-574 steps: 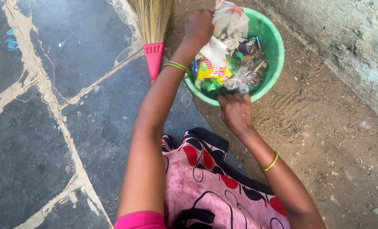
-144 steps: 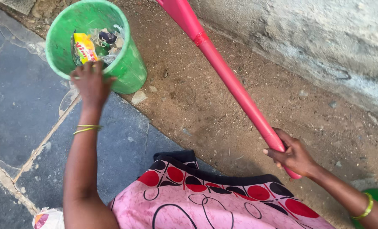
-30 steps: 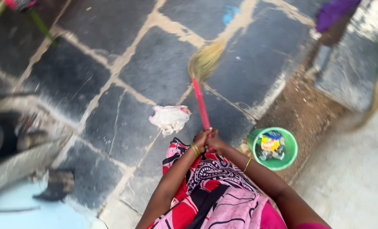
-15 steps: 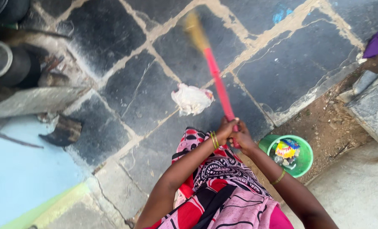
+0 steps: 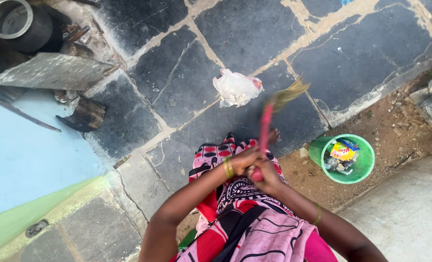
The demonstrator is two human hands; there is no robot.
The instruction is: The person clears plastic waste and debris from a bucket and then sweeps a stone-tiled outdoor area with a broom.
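I stand over a dark stone-slab floor. My left hand (image 5: 243,160) and my right hand (image 5: 266,175) are both closed around the pink handle of a grass broom (image 5: 266,127). Its straw head (image 5: 288,92) is blurred and low over the slabs, just right of a crumpled white plastic bag (image 5: 236,88) lying on the floor. A green bucket (image 5: 320,148) with wrappers and other litter inside stands on the dirt strip to my right. Gold bangles circle both wrists.
A metal pot (image 5: 12,22), a grey slab (image 5: 51,70) and a dark scrap (image 5: 83,115) lie at the upper left. A light blue and green painted surface (image 5: 27,160) fills the left. Pale concrete (image 5: 410,213) rises at lower right.
The broom head has swept from far ahead back toward me and to the right of the white bag. The view has shifted so bag and bucket sit further right.
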